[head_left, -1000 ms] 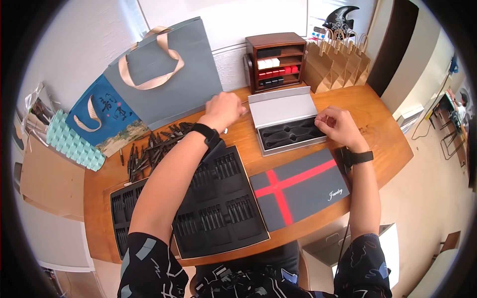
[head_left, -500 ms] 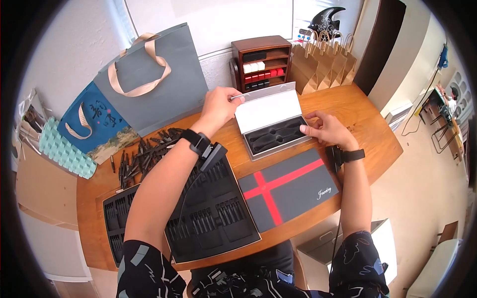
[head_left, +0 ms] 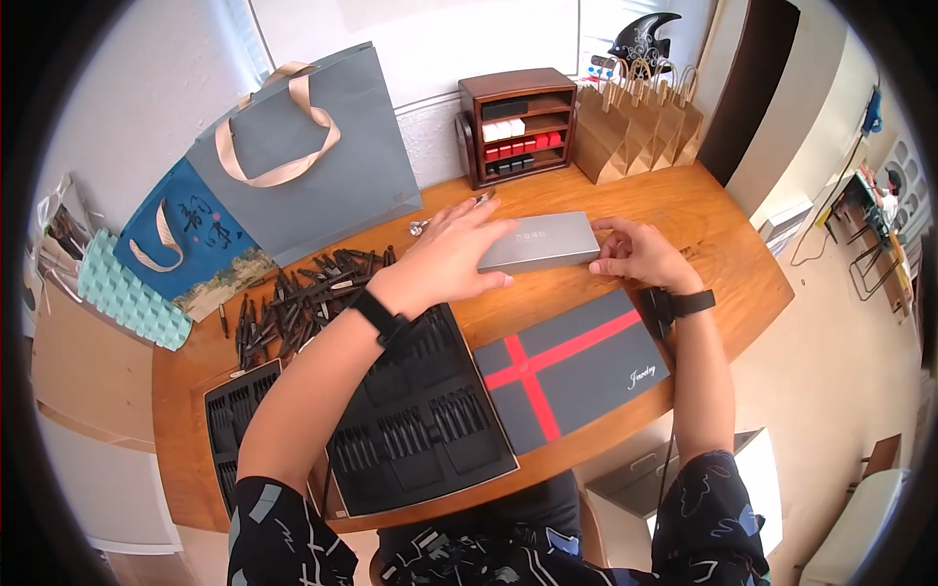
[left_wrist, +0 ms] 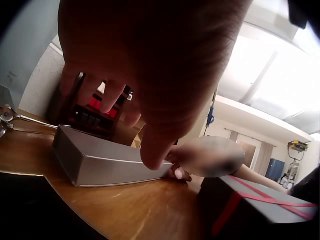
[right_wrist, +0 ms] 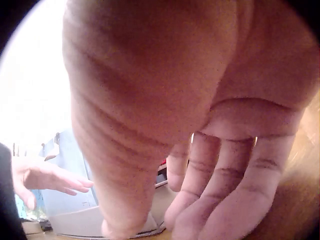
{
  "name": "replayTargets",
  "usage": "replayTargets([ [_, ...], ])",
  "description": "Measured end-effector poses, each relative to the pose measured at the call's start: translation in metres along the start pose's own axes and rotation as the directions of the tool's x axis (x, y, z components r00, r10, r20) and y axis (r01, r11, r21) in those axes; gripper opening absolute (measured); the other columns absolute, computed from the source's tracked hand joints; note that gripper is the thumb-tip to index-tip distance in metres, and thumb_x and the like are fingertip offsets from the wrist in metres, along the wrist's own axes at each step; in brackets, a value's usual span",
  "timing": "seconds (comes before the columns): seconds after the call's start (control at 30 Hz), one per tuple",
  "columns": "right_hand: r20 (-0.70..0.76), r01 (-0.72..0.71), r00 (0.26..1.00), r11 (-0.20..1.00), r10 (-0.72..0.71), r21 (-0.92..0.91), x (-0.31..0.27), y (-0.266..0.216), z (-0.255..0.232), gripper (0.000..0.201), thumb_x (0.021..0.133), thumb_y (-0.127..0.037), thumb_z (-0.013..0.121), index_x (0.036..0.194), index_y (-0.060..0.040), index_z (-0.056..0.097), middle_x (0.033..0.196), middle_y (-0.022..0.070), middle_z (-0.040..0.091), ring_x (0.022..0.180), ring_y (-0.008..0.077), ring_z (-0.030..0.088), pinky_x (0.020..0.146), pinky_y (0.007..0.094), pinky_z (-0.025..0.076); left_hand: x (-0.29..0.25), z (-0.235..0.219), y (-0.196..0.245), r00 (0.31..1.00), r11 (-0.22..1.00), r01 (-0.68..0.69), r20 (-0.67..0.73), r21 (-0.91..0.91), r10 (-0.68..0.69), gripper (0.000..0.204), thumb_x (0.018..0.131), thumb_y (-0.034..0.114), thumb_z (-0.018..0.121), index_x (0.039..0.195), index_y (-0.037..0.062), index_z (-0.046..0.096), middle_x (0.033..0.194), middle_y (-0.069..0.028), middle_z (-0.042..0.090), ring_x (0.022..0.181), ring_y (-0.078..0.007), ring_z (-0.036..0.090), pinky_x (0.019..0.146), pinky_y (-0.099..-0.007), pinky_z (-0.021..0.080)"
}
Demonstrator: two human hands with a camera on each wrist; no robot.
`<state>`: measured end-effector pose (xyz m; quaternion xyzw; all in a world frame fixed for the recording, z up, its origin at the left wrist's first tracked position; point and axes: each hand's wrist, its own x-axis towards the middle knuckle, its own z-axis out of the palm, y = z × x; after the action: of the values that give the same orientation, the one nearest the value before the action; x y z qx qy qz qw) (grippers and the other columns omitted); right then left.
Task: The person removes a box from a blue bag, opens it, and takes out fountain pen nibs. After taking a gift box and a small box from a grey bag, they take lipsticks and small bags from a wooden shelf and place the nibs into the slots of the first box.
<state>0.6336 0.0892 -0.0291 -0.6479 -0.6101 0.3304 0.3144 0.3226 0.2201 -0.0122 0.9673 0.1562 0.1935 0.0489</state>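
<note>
Smooth oblong silver box [head_left: 542, 244]

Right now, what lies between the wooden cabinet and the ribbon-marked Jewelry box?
The closed silver case, with bare tabletop between it and the wooden cabinet and again between it and the Jewelry box; the head view shows this.
</note>
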Motion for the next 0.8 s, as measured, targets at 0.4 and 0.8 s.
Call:
replayTargets([
  [0.4, 0.027, 0.043, 0.999, 0.995, -0.045, 0.091, 0.004, 0.006, 0.005, 0.041, 0.101, -0.03, 0.077, 0.13, -0.0016, 0.072, 0.09, 0.002, 0.072, 0.075, 0.009, 0.063, 0.061, 0.0279, 0.053, -0.007, -0.023, 0.006, 0.931, 0.982, 0.175, 0.312, 0.074, -0.189, 0.063, 0.085, 0.026, 0.084, 0.142, 0.0078, 0.063, 0.133, -0.023, 0.067, 0.126, -0.0413, 0.06, 0.11, -0.0506, 0.047],
  [0.8, -0.188, 0.017, 0.982, 0.995, 0.003, 0.103, 0.006, 0.007, -0.001, 0.045, 0.103, -0.045, 0.07, 0.112, -0.0018, 0.077, 0.087, 0.0008, 0.073, 0.071, 0.0092, 0.062, 0.064, 0.0261, 0.052, -0.017, -0.042, 0.097, 0.951, 0.975, 0.172, 0.283, -0.138, -0.128, 0.064, 0.101, 0.053, 0.066, 0.133, -0.0025, 0.065, 0.129, -0.0267, 0.067, 0.122, -0.0433, 0.064, 0.106, -0.0494, 0.051],
])
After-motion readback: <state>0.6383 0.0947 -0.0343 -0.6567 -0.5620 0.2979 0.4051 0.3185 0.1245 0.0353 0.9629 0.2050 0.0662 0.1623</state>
